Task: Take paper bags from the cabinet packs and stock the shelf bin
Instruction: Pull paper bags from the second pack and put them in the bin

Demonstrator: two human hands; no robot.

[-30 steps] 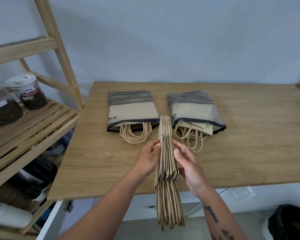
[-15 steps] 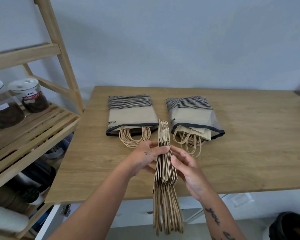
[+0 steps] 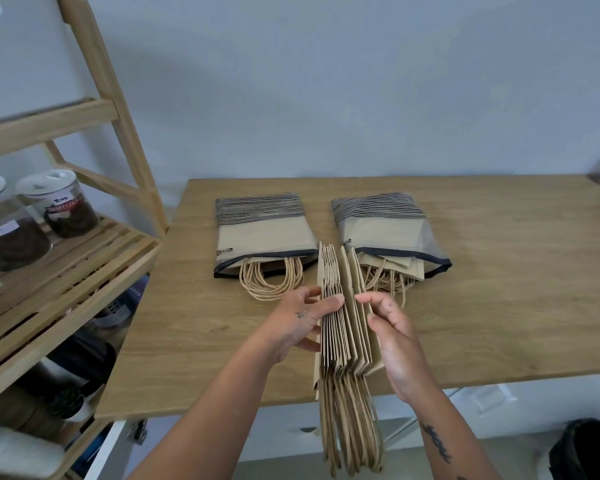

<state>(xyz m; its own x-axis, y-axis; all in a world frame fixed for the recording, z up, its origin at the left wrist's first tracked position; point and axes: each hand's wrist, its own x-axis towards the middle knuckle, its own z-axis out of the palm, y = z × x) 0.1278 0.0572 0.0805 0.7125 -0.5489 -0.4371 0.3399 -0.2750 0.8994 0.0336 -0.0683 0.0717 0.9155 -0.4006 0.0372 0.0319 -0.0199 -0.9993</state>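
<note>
A stack of flat brown paper bags [image 3: 343,323] stands on edge between my hands over the wooden table [image 3: 499,306], twine handles hanging past the front edge. My left hand [image 3: 298,320] grips the left part of the stack, thumb across its top. My right hand [image 3: 392,327] holds the right-hand bags, fanned slightly apart from the others. Behind lie two striped packs: the left pack [image 3: 264,233] with handle loops sticking out, and the right pack [image 3: 385,230] with bags and handles spilling from its mouth.
A wooden ladder shelf [image 3: 70,271] stands at the left with two lidded jars [image 3: 59,206] on a slatted level and dark items below. A dark bin [image 3: 586,452] sits on the floor at the lower right. A pale wall rises behind the table.
The stack has fanned open at the top, the right-hand bags splitting away from the rest. My right hand has shifted a little to the right with them.
</note>
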